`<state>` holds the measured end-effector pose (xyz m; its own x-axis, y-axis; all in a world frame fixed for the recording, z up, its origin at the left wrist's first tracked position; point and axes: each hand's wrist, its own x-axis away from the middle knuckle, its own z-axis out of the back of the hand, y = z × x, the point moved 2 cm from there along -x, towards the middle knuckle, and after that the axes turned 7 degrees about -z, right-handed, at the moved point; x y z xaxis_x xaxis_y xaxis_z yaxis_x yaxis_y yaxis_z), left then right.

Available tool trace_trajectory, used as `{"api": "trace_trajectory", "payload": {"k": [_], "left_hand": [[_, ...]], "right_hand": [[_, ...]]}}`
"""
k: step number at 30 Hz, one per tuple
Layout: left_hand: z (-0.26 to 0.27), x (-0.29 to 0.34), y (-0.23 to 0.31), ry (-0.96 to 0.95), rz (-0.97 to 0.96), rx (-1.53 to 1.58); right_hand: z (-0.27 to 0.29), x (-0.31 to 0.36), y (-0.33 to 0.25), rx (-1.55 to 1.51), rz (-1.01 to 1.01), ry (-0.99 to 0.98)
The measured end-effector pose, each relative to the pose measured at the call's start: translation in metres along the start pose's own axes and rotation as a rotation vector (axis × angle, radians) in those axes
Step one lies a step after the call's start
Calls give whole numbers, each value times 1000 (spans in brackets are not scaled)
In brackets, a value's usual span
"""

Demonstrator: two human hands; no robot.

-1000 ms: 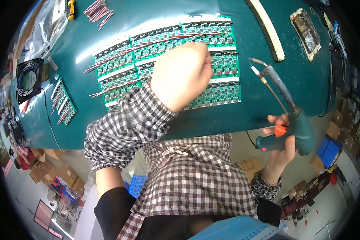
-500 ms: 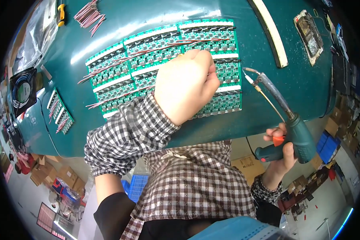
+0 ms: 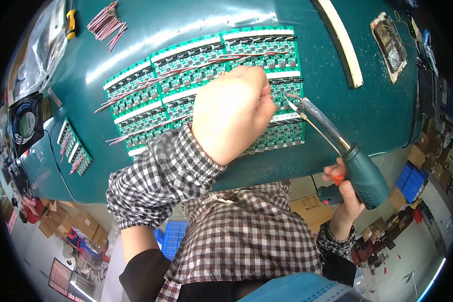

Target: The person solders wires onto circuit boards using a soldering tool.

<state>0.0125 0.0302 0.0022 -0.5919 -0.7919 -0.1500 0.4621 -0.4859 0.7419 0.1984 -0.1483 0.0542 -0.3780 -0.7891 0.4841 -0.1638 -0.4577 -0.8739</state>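
You have a line of dark characters printed on the cardboard box (image 3: 313,213) beside your checked apron (image 3: 251,229); a pale label (image 3: 30,124) on your black cooling fan (image 3: 24,112), its print too small to read

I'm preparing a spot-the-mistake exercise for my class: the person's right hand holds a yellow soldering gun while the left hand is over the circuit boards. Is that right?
Not quite: the soldering gun is dark green, not yellow, as the head view shows. The right hand does hold it, and the left hand is over the circuit boards.
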Motion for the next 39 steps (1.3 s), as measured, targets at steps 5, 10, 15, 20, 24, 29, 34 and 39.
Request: {"api": "trace_trajectory", "payload": {"k": [5,10,15,20,24,29,34,39], "left_hand": [[0,-1,-1,-9,15,27],[2,-2,0,-19,20,28],[1,-2,0,-10,16,15],[0,-1,0,-10,25,18],[0,-1,0,-11,30,17],[-1,0,2,20,18,-1],[-1,0,1,29,14,3],[-1,-1,2,24,14,-10]], "right_hand": [[-3,-1,-1,34,-19,-3],[-5,-3,-3,51,-7,-20],[-10,-3,-7,179,9,23],[-10,-4,-5,173,5,6],[-12,-4,-7,183,1,16],[-12,-4,-7,195,-3,17],[-12,-4,-6,206,7,8],[-12,-5,-8,216,7,-6]]}}
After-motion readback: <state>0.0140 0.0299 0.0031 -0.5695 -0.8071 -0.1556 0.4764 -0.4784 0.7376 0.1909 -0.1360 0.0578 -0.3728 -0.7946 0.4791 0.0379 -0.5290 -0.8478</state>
